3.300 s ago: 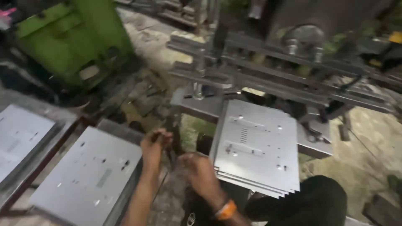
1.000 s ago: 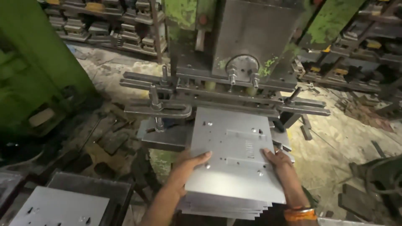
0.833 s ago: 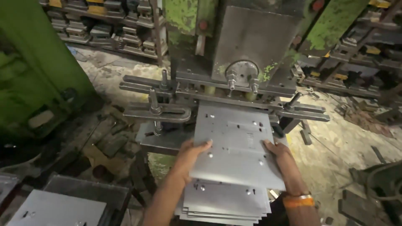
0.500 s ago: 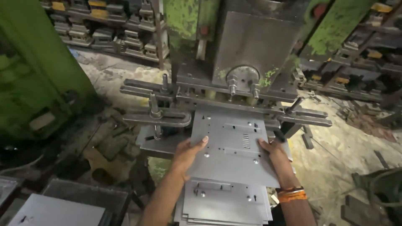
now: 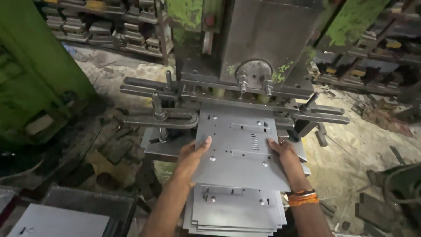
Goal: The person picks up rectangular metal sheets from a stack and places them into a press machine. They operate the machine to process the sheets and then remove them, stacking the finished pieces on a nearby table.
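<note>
Nearest me, a stack of punched grey sheets (image 5: 237, 213) rests against my lap, edges slightly fanned. Above it I hold 1 metal sheet (image 5: 239, 149) flat by its 2 side edges: my left hand (image 5: 191, 156) is spread partly open with the thumb on top, and my right hand (image 5: 285, 156) clamps the opposite edge, an orange band at that wrist. The sheet's far end lies under the press tooling (image 5: 252, 83), beside the clamp bars (image 5: 160, 118). I judge a skewed sheet could mis-punch, and my fingers sit near the die; thin edges could cut.
</note>
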